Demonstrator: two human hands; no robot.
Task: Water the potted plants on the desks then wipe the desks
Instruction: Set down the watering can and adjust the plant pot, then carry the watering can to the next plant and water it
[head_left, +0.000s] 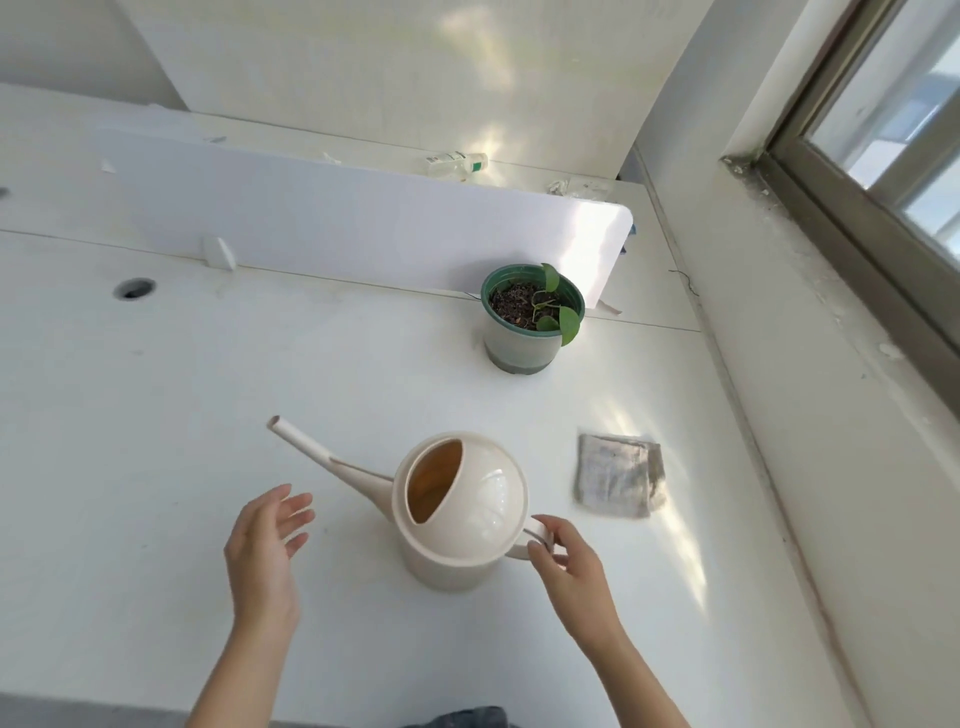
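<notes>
**Left to right.** The left hand (265, 545), fingers spread and holding nothing, hovers over the desk (156, 415) just short of the spout (311, 447). The can (467, 514) stands upright mid-desk, and the right hand (571, 566) pinches its handle between thumb and fingers. The step in hand is probably lifting the can. A full wrap round the handle, with the left hand steadying the body, should keep the open top level. The pot (530, 322) stands beyond, just before the divider (337, 223), with bare desk between. The cloth (618, 475) lies right of the can, near the wall-side edge.
</notes>
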